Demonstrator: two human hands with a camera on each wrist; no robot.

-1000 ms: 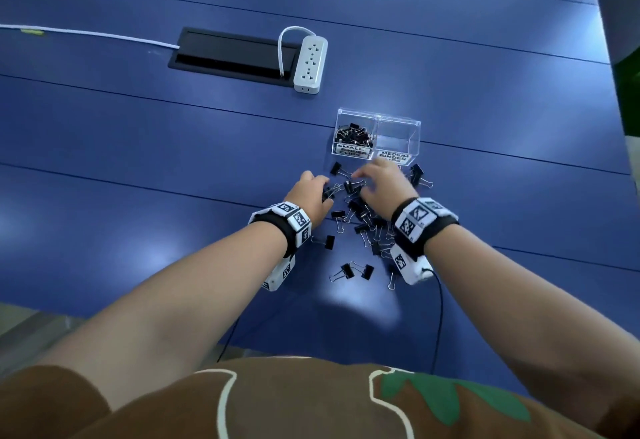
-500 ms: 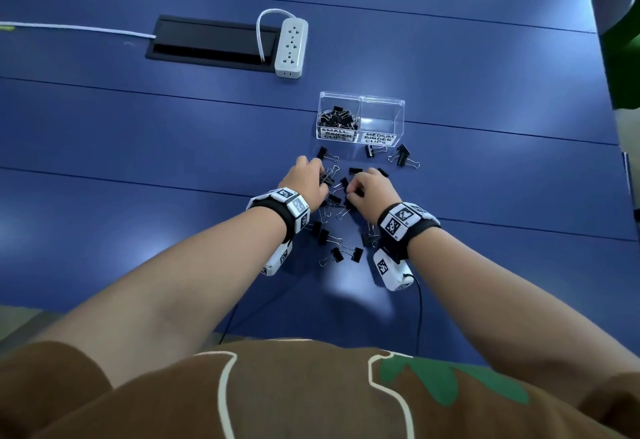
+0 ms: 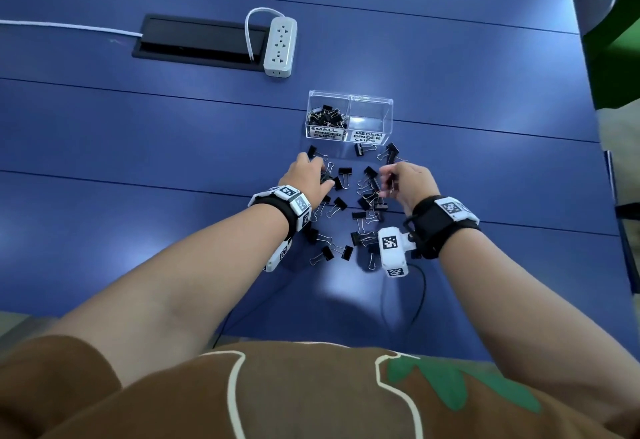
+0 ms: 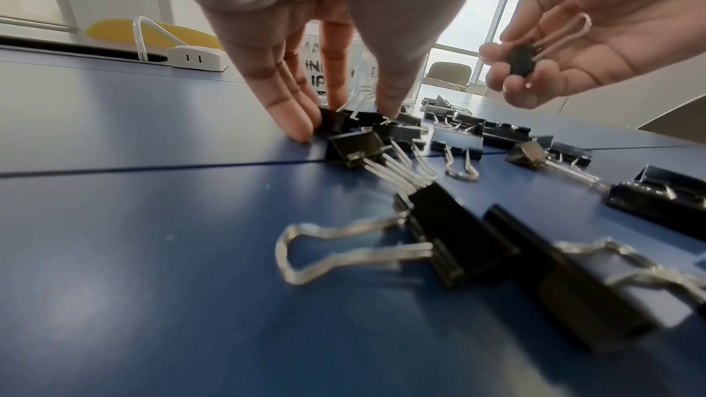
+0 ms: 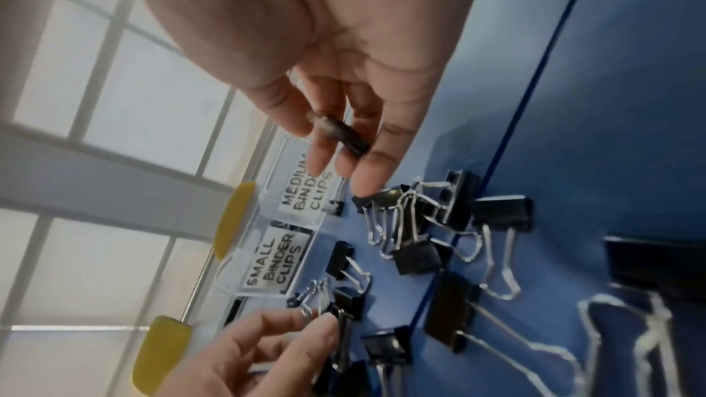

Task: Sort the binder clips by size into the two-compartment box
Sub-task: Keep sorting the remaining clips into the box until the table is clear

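Note:
A clear two-compartment box (image 3: 349,97) stands on the blue table. Its left half, labelled SMALL BINDER CLIPS, holds several black clips (image 3: 327,117); no clips show in the half labelled MEDIUM (image 3: 370,116). A loose pile of black binder clips (image 3: 367,203) of two sizes lies in front of the box. My left hand (image 3: 320,175) is down at the pile's left side, fingers and thumb pinching a clip (image 4: 336,122) that lies on the table. My right hand (image 3: 388,178) is raised above the pile and pinches a small black clip (image 4: 521,59), also seen in the right wrist view (image 5: 344,135).
A white power strip (image 3: 280,47) and a black cable slot (image 3: 197,41) lie at the far left. A chair (image 3: 606,22) stands past the table's right edge. A thin black cable (image 3: 419,296) trails over the near table edge.
My right hand has come up off the pile with a small clip and shifted right. My left hand stays low at the pile's left side.

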